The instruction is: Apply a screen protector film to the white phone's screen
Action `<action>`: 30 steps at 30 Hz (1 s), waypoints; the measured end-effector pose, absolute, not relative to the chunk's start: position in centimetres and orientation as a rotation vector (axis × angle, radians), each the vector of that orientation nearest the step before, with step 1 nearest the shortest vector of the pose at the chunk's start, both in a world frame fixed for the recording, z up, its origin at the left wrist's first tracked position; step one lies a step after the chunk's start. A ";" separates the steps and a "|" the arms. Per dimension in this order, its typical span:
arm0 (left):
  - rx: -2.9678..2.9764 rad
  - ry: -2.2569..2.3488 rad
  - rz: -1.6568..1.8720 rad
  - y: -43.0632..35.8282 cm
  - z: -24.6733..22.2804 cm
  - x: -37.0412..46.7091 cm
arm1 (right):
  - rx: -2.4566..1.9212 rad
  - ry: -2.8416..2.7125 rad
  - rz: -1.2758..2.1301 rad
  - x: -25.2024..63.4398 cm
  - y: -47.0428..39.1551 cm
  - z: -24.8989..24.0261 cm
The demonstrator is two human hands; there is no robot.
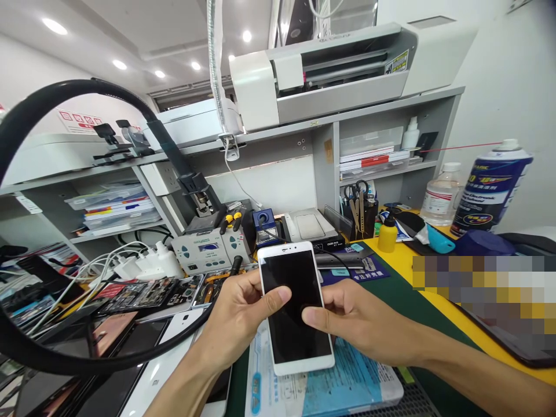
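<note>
A white-framed smartphone with a dark screen is held upright in front of me, facing the camera. My left hand grips its left edge, the thumb lying across the glass. On the opposite edge my right hand holds it too, thumb on the screen and the other fingers behind. The fingers at the back are mostly hidden. Below the phone lies a blue and white flat box on the green mat.
Phone parts and circuit boards crowd the left. A grey rework station with a looping black hose stands behind. At right are a spray can, a yellow bottle and a tweezers holder. Shelves line the back.
</note>
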State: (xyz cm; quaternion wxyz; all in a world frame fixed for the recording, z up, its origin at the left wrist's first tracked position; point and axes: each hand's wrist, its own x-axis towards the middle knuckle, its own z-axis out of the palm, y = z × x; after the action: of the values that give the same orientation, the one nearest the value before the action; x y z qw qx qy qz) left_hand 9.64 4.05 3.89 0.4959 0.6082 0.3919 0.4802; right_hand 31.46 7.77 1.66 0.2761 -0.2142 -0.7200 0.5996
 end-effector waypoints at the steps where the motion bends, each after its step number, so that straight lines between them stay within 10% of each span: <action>1: 1.469 0.943 1.163 4.1 3.9 9.7 | -0.569 -1.924 1.619 31.4 7.7 1.6; 30: 1.243 0.985 1.129 3.5 4.7 10.6 | -0.651 -1.555 1.797 30.7 7.5 2.1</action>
State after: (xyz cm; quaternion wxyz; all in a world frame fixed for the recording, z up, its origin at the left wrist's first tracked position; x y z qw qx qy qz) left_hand 10.65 3.46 4.69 0.5624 0.5280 0.4182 0.4797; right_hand 30.67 7.50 2.06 0.3323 -0.2491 -0.5953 0.6879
